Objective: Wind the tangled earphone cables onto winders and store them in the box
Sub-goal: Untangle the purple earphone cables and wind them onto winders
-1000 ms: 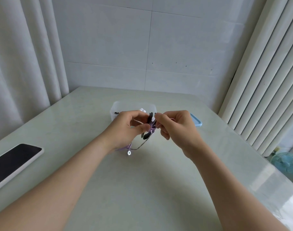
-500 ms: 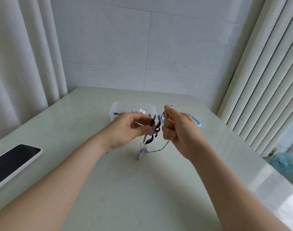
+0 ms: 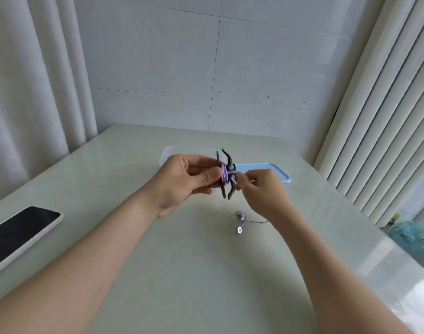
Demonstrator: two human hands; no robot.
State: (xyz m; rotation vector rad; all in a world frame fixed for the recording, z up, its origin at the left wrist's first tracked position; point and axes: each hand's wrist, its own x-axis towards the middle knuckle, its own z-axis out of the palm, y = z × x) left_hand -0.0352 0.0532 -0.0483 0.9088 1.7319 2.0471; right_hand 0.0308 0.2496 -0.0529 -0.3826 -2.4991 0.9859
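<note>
Fig.: left hand [image 3: 182,179] pinches winder [image 3: 231,192] steady, right hand [image 3: 261,191] grips purple cable [image 3: 224,175]; hold tension w/ each turn, feeding slack evenly.

text: none legible — labels: 0 | brands: 0 | signs: 0

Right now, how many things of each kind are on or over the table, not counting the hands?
Black curly-armed plastic winder: 1
Purple earphone cable: 1
Clear plastic box: 1
Light blue flat lid: 1
Black-screened phone in white case: 1
Total: 5
</note>
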